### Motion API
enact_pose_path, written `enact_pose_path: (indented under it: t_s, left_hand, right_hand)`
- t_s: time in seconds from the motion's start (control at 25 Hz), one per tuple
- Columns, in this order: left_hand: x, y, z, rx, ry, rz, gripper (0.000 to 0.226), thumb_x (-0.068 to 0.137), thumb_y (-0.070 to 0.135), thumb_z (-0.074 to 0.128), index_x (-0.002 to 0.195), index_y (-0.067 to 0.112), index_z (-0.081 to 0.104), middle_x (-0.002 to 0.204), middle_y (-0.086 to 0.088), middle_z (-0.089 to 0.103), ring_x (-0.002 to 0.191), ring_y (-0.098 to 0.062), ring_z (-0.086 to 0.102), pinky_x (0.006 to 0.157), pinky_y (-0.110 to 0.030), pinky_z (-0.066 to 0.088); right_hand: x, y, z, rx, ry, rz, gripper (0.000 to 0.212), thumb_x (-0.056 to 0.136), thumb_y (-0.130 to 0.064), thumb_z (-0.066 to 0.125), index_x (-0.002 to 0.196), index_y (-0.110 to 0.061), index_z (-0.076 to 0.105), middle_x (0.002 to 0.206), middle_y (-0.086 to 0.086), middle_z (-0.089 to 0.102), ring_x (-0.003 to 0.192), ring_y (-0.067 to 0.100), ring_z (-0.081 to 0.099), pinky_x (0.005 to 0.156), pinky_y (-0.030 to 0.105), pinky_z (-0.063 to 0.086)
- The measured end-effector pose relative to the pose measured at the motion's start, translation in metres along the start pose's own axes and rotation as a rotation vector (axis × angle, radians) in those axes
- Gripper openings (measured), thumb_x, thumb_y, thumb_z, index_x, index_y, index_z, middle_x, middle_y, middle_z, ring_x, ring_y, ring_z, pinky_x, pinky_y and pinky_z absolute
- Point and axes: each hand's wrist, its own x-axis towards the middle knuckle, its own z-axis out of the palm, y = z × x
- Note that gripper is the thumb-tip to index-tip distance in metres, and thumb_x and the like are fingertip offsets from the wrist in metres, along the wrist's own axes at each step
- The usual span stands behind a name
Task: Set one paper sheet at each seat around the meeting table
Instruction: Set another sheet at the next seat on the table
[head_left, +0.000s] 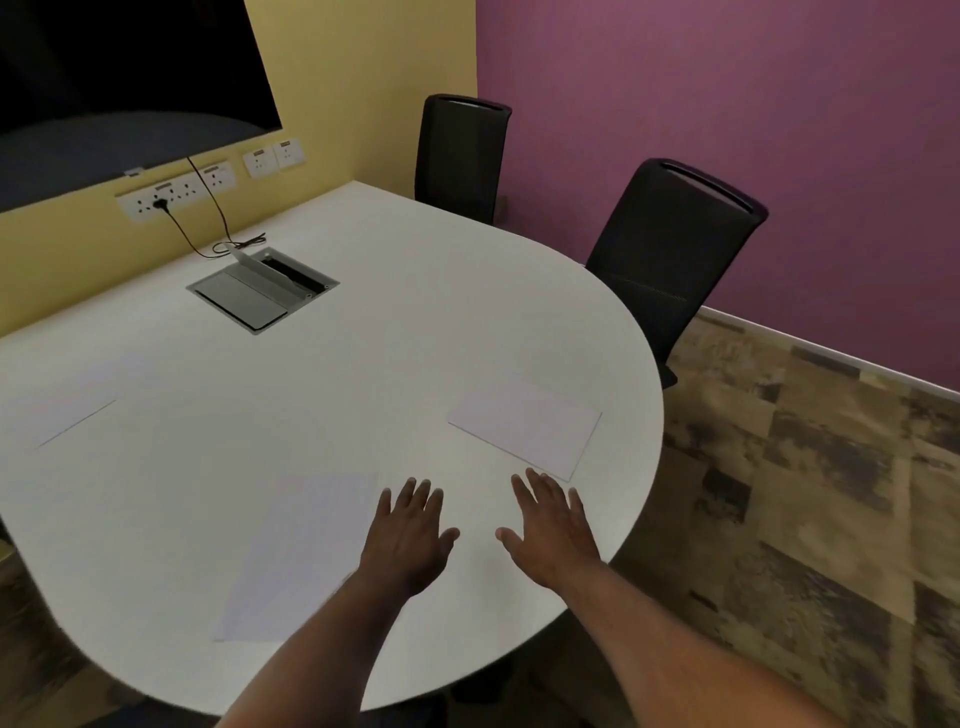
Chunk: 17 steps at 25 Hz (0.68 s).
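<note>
Three white paper sheets lie flat on the white meeting table (363, 364). One sheet (527, 426) rests near the right rim, facing the nearer black chair (670, 260). Another sheet (298, 551) lies at the near edge, just left of my left hand (410, 535). The third sheet (67, 400) is faint at the far left. Both hands hover palm down with fingers spread and hold nothing. My right hand (550, 525) is just below the right sheet's near corner. A second black chair (460, 156) stands at the far right corner.
A metal cable box (260, 291) with its lid raised is set into the table near the yellow wall, with black cables running to wall sockets (171, 195). A dark screen (119, 78) hangs above. Patterned carpet (805, 519) covers the floor to the right.
</note>
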Motion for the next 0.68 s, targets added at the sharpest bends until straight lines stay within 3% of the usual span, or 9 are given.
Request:
enact_pose_path:
  t_s: [0.28, 0.68]
  left_hand:
    - [0.029, 0.103, -0.014, -0.034, 0.026, -0.058, 0.069, 0.1, 0.056, 0.027, 0.157, 0.017, 0.023, 0.166, -0.004, 0.019, 0.155, -0.022, 0.009, 0.123, -0.048, 0.007]
    - [0.096, 0.16, -0.003, -0.08, 0.004, -0.169, 0.07, 0.099, 0.056, 0.027, 0.156, 0.015, 0.023, 0.166, -0.005, 0.021, 0.154, -0.022, 0.009, 0.123, -0.048, 0.008]
  right_hand:
    - [0.009, 0.096, -0.047, -0.047, 0.004, -0.075, 0.08, 0.097, -0.06, 0.037, 0.16, -0.026, 0.001, 0.169, 0.001, -0.004, 0.155, 0.02, -0.007, 0.121, 0.052, -0.004]
    - [0.071, 0.169, -0.077, -0.103, -0.02, -0.163, 0.08, 0.098, -0.062, 0.035, 0.16, -0.024, 0.001, 0.169, 0.002, -0.003, 0.155, 0.021, -0.007, 0.122, 0.05, -0.005]
